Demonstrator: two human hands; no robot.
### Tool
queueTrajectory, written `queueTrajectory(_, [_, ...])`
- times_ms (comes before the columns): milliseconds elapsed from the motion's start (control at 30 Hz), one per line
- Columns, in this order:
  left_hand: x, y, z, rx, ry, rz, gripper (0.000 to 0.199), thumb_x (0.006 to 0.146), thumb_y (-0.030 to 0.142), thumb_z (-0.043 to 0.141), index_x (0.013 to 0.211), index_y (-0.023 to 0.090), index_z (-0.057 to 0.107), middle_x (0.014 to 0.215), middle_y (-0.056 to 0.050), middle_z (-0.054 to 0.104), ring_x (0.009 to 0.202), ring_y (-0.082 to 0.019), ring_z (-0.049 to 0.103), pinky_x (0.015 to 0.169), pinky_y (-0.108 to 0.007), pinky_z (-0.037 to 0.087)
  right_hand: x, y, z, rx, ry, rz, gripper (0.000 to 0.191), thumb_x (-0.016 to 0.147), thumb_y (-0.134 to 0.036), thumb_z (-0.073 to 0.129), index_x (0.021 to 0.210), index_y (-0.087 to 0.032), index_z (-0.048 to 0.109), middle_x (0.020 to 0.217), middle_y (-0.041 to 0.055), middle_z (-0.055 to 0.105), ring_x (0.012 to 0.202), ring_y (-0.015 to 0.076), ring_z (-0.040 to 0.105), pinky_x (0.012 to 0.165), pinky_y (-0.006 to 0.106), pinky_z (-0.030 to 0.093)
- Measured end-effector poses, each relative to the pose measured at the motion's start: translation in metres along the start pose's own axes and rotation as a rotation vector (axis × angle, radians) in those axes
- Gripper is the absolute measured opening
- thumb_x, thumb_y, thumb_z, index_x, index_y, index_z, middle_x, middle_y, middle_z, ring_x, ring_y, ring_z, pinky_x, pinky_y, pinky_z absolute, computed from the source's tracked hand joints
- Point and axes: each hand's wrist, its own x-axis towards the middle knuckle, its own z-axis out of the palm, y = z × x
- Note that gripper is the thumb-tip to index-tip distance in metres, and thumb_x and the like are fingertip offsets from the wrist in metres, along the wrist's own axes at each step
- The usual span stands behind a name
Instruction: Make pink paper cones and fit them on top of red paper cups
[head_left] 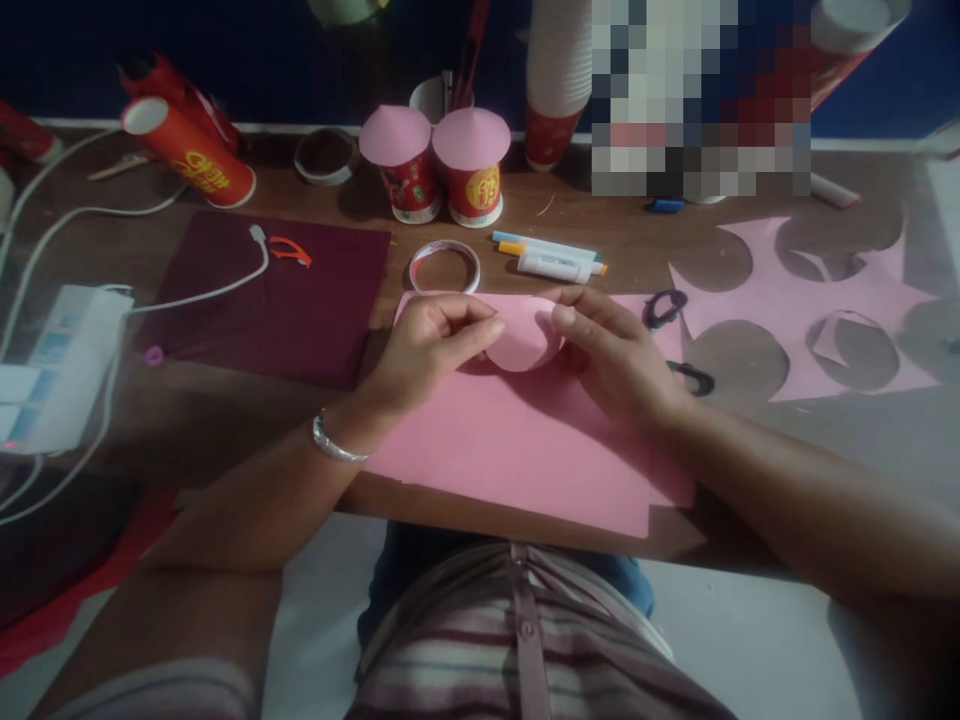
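Between my two hands is a round piece of pink paper (525, 338). My left hand (431, 345) pinches its left edge with thumb and fingertips, and a silver bracelet circles that wrist. On the opposite edge, my right hand (611, 345) pinches the paper the same way. Pink paper sheets (517, 440) lie flat on the table below. Black scissor handles (665, 308) show just right of my right hand; the blades are hidden. Beyond my hands stand two red paper cups (474, 195), each topped by a pink paper cone (471, 142).
A roll of tape (445, 268) and several markers (555, 265) lie behind the sheets. Pink paper offcuts (810, 290) spread at the right. Leftward are a dark red sheet (300, 310), a white power strip (71, 370) with cables, and a tilted cup stack (191, 155).
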Motion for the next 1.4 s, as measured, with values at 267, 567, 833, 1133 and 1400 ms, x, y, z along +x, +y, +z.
queueTrajectory(267, [0.003, -0.008, -0.003, -0.157, 0.092, -0.122, 0.02, 0.084, 0.039, 0.076, 0.079, 0.02, 0.072, 0.068, -0.001, 0.066, 0.06, -0.012, 0.06, 0.055, -0.025, 0.049, 0.0, -0.001, 0.004, 0.137, -0.074, 0.064, 0.044, 0.073, -0.043, 0.093, 0.107, -0.026, 0.07, 0.105, 0.0036, 0.076, 0.1, 0.0243, 0.07, 0.096, 0.044, 0.059])
queueTrajectory(567, [0.005, -0.004, -0.001, -0.218, 0.09, -0.12, 0.018, 0.083, 0.034, 0.077, 0.076, 0.019, 0.072, 0.068, -0.001, 0.067, 0.062, -0.011, 0.06, 0.057, -0.023, 0.049, 0.001, 0.0, 0.005, 0.147, -0.082, 0.018, 0.048, 0.071, -0.038, 0.094, 0.109, -0.027, 0.069, 0.108, 0.0012, 0.077, 0.104, 0.0224, 0.073, 0.099, 0.04, 0.059])
queueTrajectory(833, [0.002, -0.007, 0.0, -0.047, 0.053, -0.029, 0.023, 0.088, 0.037, 0.075, 0.075, 0.02, 0.072, 0.068, 0.001, 0.066, 0.061, -0.011, 0.057, 0.059, -0.025, 0.046, 0.001, -0.002, 0.005, 0.139, -0.05, 0.045, 0.048, 0.072, -0.041, 0.094, 0.11, -0.026, 0.069, 0.109, 0.0025, 0.077, 0.103, 0.0227, 0.073, 0.096, 0.038, 0.06])
queueTrajectory(1133, [-0.004, 0.009, 0.006, 0.063, -0.007, 0.044, 0.019, 0.091, 0.03, 0.072, 0.077, 0.018, 0.074, 0.079, -0.004, 0.075, 0.076, -0.016, 0.068, 0.075, -0.031, 0.055, 0.0, -0.002, 0.003, 0.082, -0.088, 0.002, 0.054, 0.071, -0.037, 0.096, 0.113, -0.026, 0.066, 0.098, 0.0007, 0.078, 0.093, 0.0217, 0.075, 0.092, 0.039, 0.061])
queueTrajectory(1400, [-0.003, 0.005, 0.004, -0.019, -0.121, -0.003, 0.016, 0.088, 0.032, 0.074, 0.091, 0.016, 0.074, 0.086, -0.005, 0.075, 0.081, -0.016, 0.07, 0.073, -0.028, 0.056, 0.001, 0.002, 0.0, 0.012, -0.052, -0.039, 0.053, 0.07, -0.031, 0.097, 0.114, -0.027, 0.069, 0.095, -0.0018, 0.075, 0.082, 0.0173, 0.071, 0.075, 0.029, 0.057])
